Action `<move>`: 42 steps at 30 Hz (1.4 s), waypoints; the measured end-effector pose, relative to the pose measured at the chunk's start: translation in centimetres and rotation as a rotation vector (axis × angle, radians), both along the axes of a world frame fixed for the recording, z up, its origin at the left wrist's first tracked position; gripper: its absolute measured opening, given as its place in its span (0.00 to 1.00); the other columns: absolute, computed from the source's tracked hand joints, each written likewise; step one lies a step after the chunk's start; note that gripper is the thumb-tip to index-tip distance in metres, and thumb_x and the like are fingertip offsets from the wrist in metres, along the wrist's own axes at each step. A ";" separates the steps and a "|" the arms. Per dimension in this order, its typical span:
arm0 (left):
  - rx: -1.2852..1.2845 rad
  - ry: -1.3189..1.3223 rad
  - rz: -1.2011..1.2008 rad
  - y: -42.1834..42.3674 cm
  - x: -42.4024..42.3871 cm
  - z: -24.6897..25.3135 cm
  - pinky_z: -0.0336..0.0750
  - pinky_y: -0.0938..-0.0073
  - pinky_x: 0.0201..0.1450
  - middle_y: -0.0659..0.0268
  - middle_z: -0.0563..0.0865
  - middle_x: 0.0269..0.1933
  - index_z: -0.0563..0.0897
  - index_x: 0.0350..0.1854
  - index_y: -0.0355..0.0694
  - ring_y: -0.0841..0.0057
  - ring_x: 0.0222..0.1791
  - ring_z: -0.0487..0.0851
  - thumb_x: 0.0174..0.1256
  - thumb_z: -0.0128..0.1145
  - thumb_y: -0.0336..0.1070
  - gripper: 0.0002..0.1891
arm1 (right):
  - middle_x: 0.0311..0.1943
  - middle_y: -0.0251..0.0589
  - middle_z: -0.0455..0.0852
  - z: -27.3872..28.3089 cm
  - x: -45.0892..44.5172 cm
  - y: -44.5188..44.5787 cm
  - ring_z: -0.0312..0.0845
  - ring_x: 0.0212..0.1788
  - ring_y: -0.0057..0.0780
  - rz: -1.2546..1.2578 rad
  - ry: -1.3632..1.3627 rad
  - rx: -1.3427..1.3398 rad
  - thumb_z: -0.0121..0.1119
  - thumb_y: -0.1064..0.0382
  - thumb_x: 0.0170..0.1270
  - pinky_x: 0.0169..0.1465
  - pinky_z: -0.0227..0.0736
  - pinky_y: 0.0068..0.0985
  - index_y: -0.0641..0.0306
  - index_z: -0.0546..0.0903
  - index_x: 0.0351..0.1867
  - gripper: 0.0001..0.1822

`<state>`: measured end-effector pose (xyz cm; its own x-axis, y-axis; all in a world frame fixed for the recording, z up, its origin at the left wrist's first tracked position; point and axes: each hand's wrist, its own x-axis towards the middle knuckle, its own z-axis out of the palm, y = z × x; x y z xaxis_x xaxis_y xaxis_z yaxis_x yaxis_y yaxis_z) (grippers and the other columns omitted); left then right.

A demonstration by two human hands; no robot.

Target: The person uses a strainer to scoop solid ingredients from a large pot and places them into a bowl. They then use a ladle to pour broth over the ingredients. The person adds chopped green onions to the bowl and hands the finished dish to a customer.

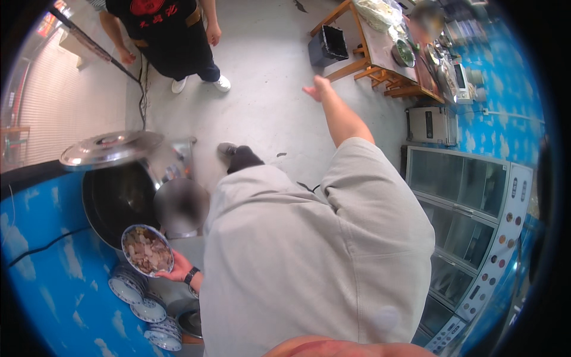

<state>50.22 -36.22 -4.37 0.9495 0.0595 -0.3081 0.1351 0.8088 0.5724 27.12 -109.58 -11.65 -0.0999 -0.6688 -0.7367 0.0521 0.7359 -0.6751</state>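
At the lower left, my left hand (176,266) grips the rim of a blue-and-white bowl (147,251) filled with sliced, pale pinkish meat. The bowl is tilted and overlaps the edge of a large dark-bottomed pot (118,201). A shiny metal lid (111,149) lies over the pot's far side. My right hand (317,88) is stretched out over the grey floor, fingers apart and holding nothing, near a wooden table's leg.
Stacked patterned bowls (127,288) stand beside the pot. A person in a black apron (165,40) stands ahead. A wooden table (383,49) with food and a black-lined bin (328,47) are at the upper right. A glass-door cabinet (459,178) lines the right.
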 end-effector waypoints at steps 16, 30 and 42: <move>0.004 0.082 0.200 -2.3 -0.9 -1.7 0.62 0.52 0.77 0.59 0.70 0.75 0.65 0.76 0.43 0.58 0.74 0.68 0.71 0.57 0.59 0.37 | 0.36 0.50 0.89 12.7 25.1 31.4 0.88 0.36 0.42 2.091 -0.262 -0.821 0.57 0.65 0.68 0.46 0.81 0.37 0.65 0.83 0.52 0.14; -0.184 0.029 0.144 -4.4 0.1 0.4 0.61 0.47 0.77 0.58 0.64 0.78 0.58 0.79 0.45 0.56 0.76 0.65 0.72 0.48 0.68 0.42 | 0.33 0.50 0.89 -2.5 44.4 43.0 0.81 0.24 0.34 2.384 0.219 -0.075 0.56 0.62 0.72 0.26 0.73 0.27 0.64 0.87 0.37 0.11; -0.129 0.018 0.142 -1.9 0.3 0.9 0.62 0.50 0.76 0.57 0.67 0.76 0.59 0.78 0.43 0.58 0.75 0.66 0.74 0.49 0.66 0.41 | 0.37 0.54 0.90 0.5 44.6 45.7 0.89 0.46 0.50 2.741 0.815 -1.489 0.66 0.71 0.50 0.44 0.84 0.41 0.64 0.90 0.38 0.12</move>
